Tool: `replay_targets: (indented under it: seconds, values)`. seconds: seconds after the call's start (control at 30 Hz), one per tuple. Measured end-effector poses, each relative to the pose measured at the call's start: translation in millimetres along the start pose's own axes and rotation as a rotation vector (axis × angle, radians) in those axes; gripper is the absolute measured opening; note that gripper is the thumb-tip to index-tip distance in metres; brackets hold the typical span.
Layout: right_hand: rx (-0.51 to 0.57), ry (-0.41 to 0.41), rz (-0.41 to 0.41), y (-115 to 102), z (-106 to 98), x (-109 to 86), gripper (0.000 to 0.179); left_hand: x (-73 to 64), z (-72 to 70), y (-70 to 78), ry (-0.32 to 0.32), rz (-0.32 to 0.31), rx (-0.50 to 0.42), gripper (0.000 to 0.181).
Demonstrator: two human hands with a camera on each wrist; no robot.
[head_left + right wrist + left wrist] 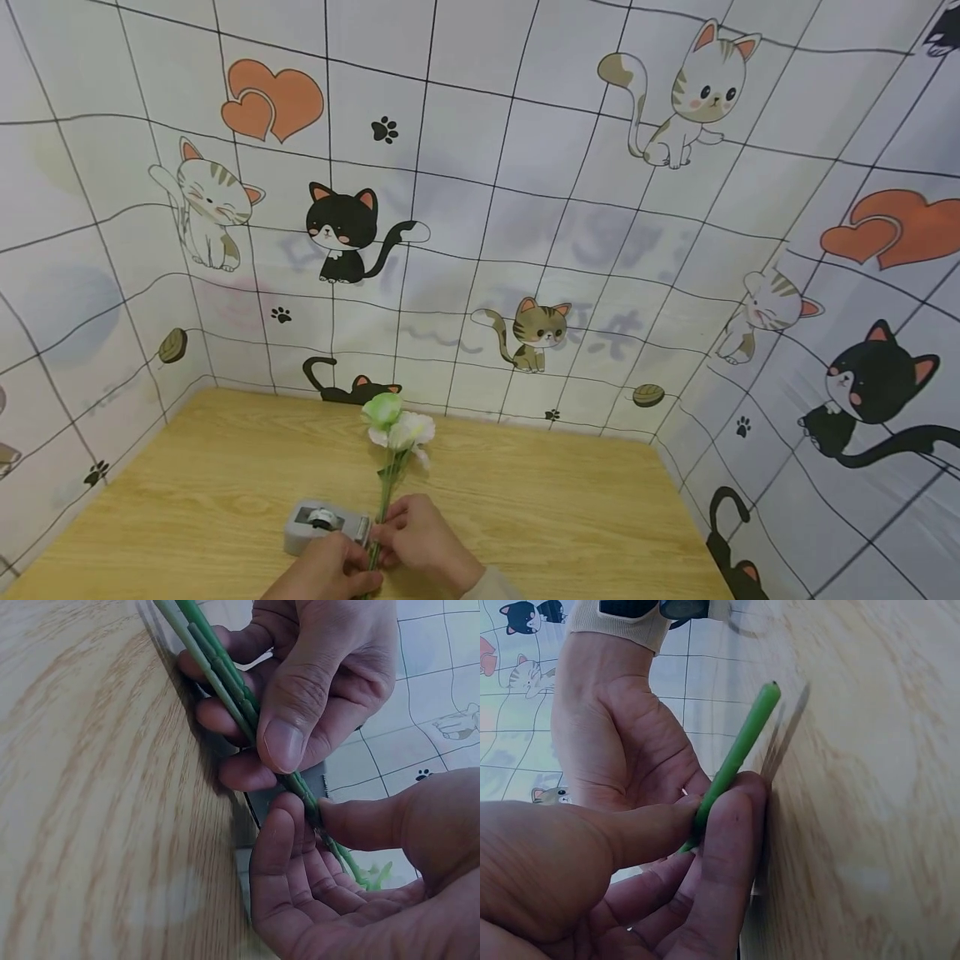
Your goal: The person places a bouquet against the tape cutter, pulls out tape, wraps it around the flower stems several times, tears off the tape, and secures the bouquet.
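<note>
A small bunch of artificial-looking flowers, with a white bloom (411, 431) and a pale green bloom (382, 408), stretches away from me over the table. My left hand (330, 567) pinches the lower part of the green stems (217, 667) between thumb and fingers. Just above it, nearer the blooms, my right hand (429, 537) pinches the same stems. One cut stem end (759, 712) sticks out past the left fingertips. A grey tape dispenser (300, 537) with a roll in it stands directly left of the stems, its front end close to the right fingertips. Whether tape is on the stems, I cannot tell.
The wood-grain table (555, 508) runs back to a white gridded wall covering (465, 250) printed with cartoon cats, hearts and paw prints. The same covering encloses the left and right sides. A beige sleeve cuff (491, 586) sits at the right wrist.
</note>
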State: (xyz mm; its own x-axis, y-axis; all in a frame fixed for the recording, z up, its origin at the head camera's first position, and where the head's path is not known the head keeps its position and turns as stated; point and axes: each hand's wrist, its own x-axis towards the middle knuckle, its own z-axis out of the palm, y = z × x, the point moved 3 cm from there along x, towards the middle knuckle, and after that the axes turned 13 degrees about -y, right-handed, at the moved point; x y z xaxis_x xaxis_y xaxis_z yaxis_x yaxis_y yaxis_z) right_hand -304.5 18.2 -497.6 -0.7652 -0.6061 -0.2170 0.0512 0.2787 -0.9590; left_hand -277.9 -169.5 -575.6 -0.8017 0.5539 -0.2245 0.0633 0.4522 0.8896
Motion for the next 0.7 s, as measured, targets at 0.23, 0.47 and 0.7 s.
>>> replay_targets:
  seconds: [0.23, 0.47, 0.7]
  values:
    - [0.012, -0.005, -0.028, -3.9, -6.3, -8.8, 0.01, -16.5, 3.2, 49.6, 0.017, -0.022, 0.017, 0.019]
    - [0.052, 0.0, -0.108, -7.9, -17.7, -16.5, 0.012, -26.8, 7.8, 87.1, 0.057, 0.034, 0.011, 0.019]
    - [0.088, -0.009, -0.174, -6.2, -28.9, -26.4, 0.017, -21.0, 11.3, 85.7, 0.041, 0.131, -0.044, 0.017]
